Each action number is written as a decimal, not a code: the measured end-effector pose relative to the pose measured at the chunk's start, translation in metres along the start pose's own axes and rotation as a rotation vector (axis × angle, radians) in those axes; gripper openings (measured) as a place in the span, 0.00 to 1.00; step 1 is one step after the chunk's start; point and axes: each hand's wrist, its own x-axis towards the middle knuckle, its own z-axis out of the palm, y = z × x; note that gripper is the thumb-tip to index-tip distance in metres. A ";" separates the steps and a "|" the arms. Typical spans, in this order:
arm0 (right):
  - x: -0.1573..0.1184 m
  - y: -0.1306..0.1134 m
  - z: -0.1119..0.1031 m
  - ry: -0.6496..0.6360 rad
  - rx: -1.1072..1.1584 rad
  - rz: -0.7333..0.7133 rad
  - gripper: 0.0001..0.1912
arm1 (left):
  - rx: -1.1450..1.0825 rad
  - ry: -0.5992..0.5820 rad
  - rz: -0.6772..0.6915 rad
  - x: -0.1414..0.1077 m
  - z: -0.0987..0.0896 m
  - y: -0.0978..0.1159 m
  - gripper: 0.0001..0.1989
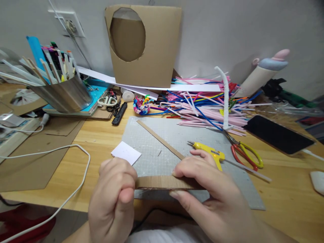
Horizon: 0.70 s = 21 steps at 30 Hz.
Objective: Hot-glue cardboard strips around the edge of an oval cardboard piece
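A short brown cardboard strip (157, 182) is stretched level between my two hands, above the near edge of the grey cutting mat (162, 138). My left hand (113, 195) is closed around its left end, the fingers curled into a fist. On the right part, my right hand (212, 192) pinches the strip between thumb and forefinger; its right end is hidden behind that hand. Just beyond, a longer cardboard strip (159, 138) lies slanting across the mat. A yellow glue gun (209, 151) with a glue stick rests past my right hand. A white paper piece (126, 153) lies past my left.
Red-and-yellow-handled scissors (244, 155) and a black phone (278, 134) lie at right. Pipe cleaners (202, 108) are heaped behind the mat. A cardboard box (162, 44) with a round hole leans on the wall. At left stand a metal holder (65, 94) and a white cable (86, 168).
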 end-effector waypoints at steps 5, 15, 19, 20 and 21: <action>-0.001 0.000 0.000 -0.009 0.015 0.012 0.12 | -0.236 -0.037 -0.090 0.021 0.000 0.011 0.28; -0.001 0.001 0.001 -0.012 0.021 0.008 0.12 | -0.470 -0.212 -0.199 0.022 -0.008 0.012 0.11; -0.001 0.002 0.001 -0.025 0.027 0.013 0.12 | -0.477 -0.193 -0.016 0.018 -0.007 0.009 0.07; -0.001 0.002 0.001 -0.032 0.029 0.016 0.12 | -0.426 -0.141 0.017 0.017 -0.008 0.007 0.06; -0.001 0.002 0.000 -0.037 0.030 0.021 0.12 | -0.355 -0.067 0.038 0.017 -0.010 0.005 0.05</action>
